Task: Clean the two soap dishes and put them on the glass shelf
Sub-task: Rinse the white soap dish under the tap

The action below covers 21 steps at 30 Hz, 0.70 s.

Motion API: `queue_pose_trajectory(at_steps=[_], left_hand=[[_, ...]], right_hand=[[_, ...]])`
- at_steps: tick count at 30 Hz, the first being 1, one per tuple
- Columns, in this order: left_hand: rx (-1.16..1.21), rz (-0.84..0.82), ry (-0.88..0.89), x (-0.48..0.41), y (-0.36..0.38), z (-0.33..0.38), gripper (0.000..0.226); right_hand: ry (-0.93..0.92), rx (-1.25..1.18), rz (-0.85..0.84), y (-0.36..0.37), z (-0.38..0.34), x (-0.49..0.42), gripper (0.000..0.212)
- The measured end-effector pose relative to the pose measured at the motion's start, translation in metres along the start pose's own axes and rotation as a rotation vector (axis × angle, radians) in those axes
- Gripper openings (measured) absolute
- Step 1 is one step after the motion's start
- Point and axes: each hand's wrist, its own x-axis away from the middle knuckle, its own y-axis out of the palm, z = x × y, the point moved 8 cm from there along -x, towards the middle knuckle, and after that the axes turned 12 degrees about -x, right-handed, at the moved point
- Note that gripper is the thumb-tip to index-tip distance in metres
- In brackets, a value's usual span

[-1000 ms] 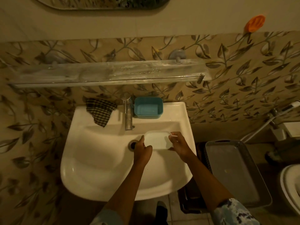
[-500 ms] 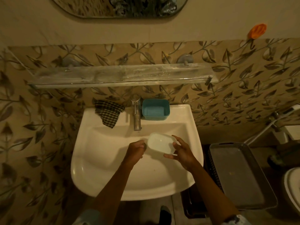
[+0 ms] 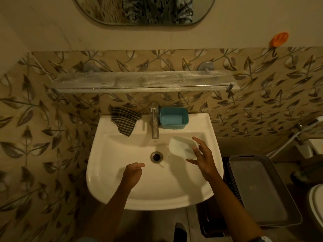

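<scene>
My right hand point(image 3: 202, 158) holds a white soap dish point(image 3: 181, 147) tilted over the right side of the white sink point(image 3: 108, 154), and water runs off the dish's lower left edge. A blue soap dish point(image 3: 173, 118) sits on the sink's back ledge, right of the tap point(image 3: 154, 119). My left hand point(image 3: 133, 172) hovers over the basin near the drain point(image 3: 156, 156), fingers loosely curled and holding nothing. The glass shelf point(image 3: 139, 81) runs along the wall above the sink with nothing on it.
A checked cloth point(image 3: 125, 121) hangs over the sink's back left ledge. A grey plastic tray point(image 3: 258, 191) rests on a dark basket right of the sink. A toilet point(image 3: 316, 205) is at the far right, a mirror point(image 3: 145, 9) above, an orange holder point(image 3: 279, 39) on the wall.
My left hand let go of the white dish and drew back toward me. My right hand carried the dish to the right and tipped it, so water drains off.
</scene>
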Motion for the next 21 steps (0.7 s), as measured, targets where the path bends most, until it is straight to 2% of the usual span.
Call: queue_pose_trajectory(at_steps=[8,21], left_hand=[[-0.022,-0.015,-0.004,0.004,0.001,-0.010,0.040],[-0.058,-0.034,0.061,0.010,0.001,-0.001,0.040]], right_hand=[[-0.143,0.048,0.000,0.011,-0.030,0.002,0.038],[-0.522,0.355,-0.081,0.043,-0.094,0.009,0.036]])
